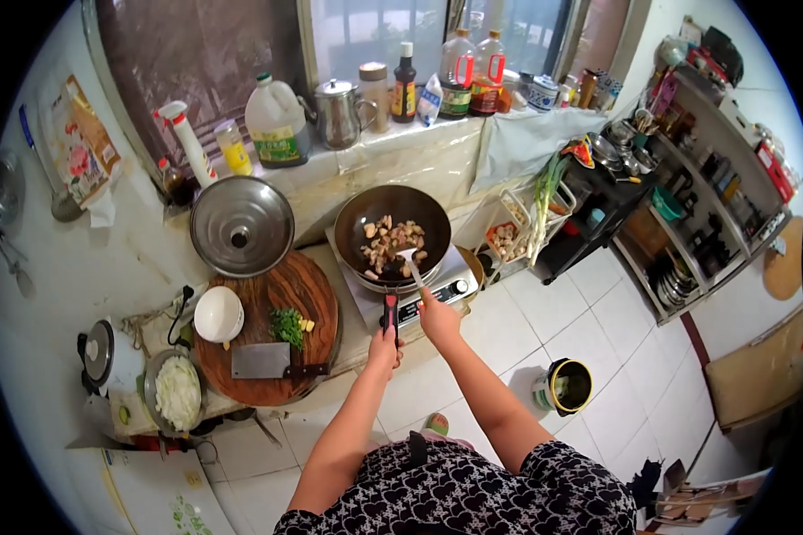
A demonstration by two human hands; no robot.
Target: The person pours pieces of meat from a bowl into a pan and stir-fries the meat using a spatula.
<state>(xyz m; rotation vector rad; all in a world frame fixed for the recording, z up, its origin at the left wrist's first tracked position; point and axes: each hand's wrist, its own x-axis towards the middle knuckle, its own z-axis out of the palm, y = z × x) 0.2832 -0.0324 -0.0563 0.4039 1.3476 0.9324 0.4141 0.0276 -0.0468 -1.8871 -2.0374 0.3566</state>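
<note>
My left hand (384, 349) is wrapped round the black and red handle of a dark wok (352, 223), which sits on an induction cooker (459, 287). Browned chunks of meat (391, 239) lie in the bottom of the wok. In my right hand (439, 318) is a spatula (413, 265), gripped by its handle, with its blade down among the meat. To the left, a round wooden chopping board (272, 294) carries a cleaver (260, 361), chopped greens (285, 326), pale yellow pieces (307, 325) and a white bowl (219, 314).
A metal lid (242, 226) leans behind the board. Bottles, a jug (278, 125) and a metal kettle (337, 114) line the ledge. A bowl of chopped white vegetable (177, 393) stands at the left. On the right are a vegetable rack (514, 239), shelves (712, 205) and a floor bucket (568, 387).
</note>
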